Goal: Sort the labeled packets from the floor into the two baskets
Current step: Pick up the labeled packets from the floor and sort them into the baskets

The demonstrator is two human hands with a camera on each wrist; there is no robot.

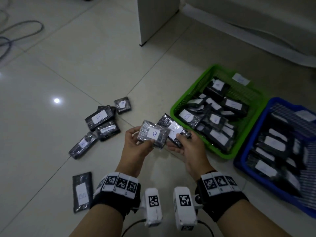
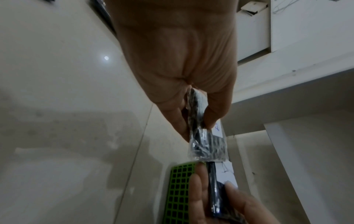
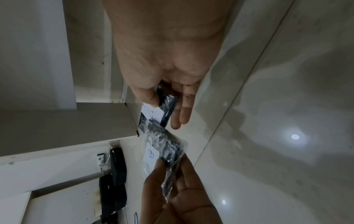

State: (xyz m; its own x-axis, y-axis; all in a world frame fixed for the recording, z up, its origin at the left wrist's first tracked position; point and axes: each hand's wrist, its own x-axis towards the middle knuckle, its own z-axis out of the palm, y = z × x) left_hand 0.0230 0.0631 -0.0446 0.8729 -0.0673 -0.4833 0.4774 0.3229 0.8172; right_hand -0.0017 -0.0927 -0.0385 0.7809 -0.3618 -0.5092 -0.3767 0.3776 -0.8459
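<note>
My left hand pinches a clear-wrapped dark packet whose white label bears a handwritten B; the left wrist view shows the same packet edge-on between thumb and fingers. My right hand grips a second dark packet labelled A, partly tucked under the first; that packet shows in the right wrist view. Both are held above the floor, left of the green basket. The blue basket sits at its right. Both baskets hold several labelled packets.
Several dark packets lie on the tile floor at the left, with one apart near my left wrist. A white cabinet stands beyond, and a grey cable loops at the far left.
</note>
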